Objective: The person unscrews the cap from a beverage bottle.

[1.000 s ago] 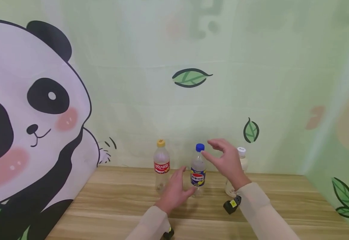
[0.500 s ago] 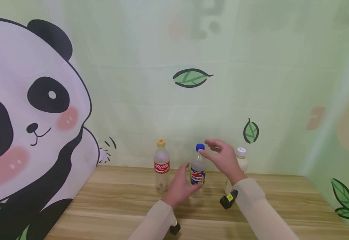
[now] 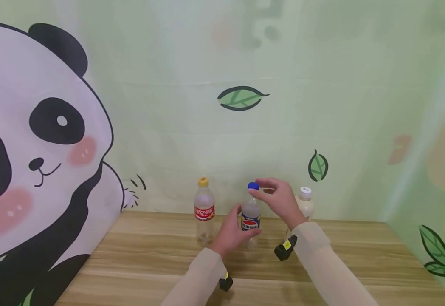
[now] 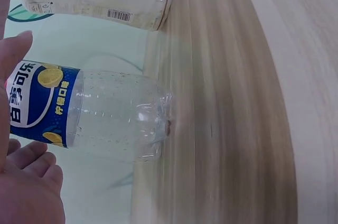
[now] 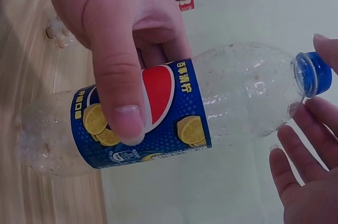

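Observation:
A clear soda bottle point(image 3: 251, 210) with a blue lemon-flavour label stands upright on the wooden table, its blue cap point(image 5: 317, 73) on. My left hand point(image 3: 230, 233) holds it around the label. In the right wrist view the left thumb point(image 5: 121, 92) lies across the label's front, and the other fingers pass behind the bottle. At the top, my right hand point(image 3: 280, 199) reaches in from the right. Its thumb tip overlaps the cap's near side, and its fingers point(image 5: 303, 145) extend loosely spread just below the neck.
A yellow-capped bottle with a red label point(image 3: 204, 212) stands to the left. Behind the right forearm is a white-capped bottle with pale contents point(image 3: 306, 206). The wooden table point(image 3: 150, 255) meets a green printed backdrop point(image 3: 161, 127) with a panda at the left.
My left hand has moved right and closed around the bottle's label. My right hand has shifted left, bringing its thumb and fingers to the blue cap. The bottles stay in place.

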The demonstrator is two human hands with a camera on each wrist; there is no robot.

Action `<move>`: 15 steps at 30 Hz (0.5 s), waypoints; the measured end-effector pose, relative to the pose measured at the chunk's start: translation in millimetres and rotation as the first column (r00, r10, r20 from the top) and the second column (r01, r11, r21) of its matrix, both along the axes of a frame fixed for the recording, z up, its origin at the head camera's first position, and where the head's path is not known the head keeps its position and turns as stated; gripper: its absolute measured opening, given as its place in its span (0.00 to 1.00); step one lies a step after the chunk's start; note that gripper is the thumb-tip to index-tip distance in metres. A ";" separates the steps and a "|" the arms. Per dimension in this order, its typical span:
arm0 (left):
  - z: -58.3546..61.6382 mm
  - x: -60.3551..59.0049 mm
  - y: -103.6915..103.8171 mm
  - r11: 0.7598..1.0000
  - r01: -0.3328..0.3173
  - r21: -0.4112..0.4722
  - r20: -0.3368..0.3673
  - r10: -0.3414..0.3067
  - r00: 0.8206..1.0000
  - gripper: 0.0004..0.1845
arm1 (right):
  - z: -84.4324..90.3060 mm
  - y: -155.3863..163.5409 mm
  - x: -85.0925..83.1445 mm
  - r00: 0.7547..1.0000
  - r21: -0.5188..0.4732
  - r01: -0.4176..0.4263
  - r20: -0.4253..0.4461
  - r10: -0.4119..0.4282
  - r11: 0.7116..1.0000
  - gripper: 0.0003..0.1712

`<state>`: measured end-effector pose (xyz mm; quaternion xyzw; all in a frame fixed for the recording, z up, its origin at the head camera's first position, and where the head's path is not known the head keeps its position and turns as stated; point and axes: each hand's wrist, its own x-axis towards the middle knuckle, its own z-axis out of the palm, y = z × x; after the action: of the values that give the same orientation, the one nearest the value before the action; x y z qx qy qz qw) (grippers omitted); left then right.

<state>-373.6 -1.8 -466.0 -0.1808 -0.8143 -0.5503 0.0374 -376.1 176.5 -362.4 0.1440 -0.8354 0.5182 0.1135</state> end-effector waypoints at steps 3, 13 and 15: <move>-1.1 -2.5 1.4 1.000 0.018 0.019 0.004 -0.018 1.000 0.50 | -0.1 0.2 -0.7 1.000 -0.008 0.001 0.013 -0.001 1.000 0.37; -8.8 -9.6 4.4 0.995 0.041 0.092 0.032 -0.044 0.999 0.45 | -2.3 -0.6 -3.1 0.999 -0.071 0.000 0.054 0.004 0.997 0.35; -10.2 -10.9 5.3 0.994 0.040 0.100 0.040 -0.044 0.998 0.44 | -3.1 -0.6 -3.5 0.999 -0.074 -0.001 0.049 0.004 0.997 0.35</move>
<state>-384.4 3.5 -476.1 -0.1841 -0.7825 -0.5946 0.0177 -379.6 175.9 -365.5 0.1279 -0.8179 0.5524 0.0973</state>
